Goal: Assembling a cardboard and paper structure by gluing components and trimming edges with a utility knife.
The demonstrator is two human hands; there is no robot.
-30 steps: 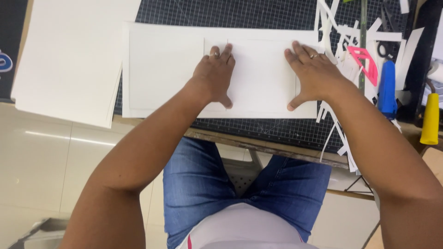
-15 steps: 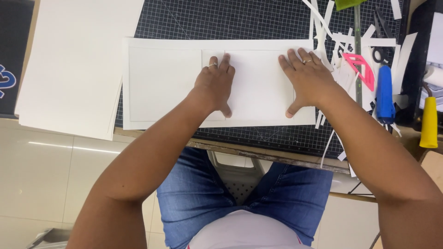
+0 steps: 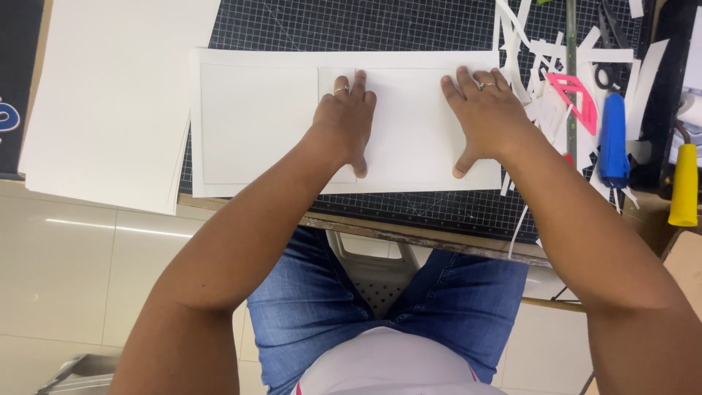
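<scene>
Both hands flat, fingers together, pressing white card panel on long white sheet over cutting mat: left hand at panel's left edge, right hand at right edge. Paper scraps right.

Person seen from a head-worn camera, looking down along the body. Both forearms are bare from above the elbow to the wrist; no sleeves, watch or bracelet show. The left hand bears a thin metallic ring on one finger; the right hand bears a similar band with a pale glint. The fingernails are short and unpainted. The legs are covered by blue denim jeans with faded, lighter patches over the thighs and a visible centre seam. At the lower edge of the view appears a white top, with a small red or pink mark at each side of its hem.
</scene>
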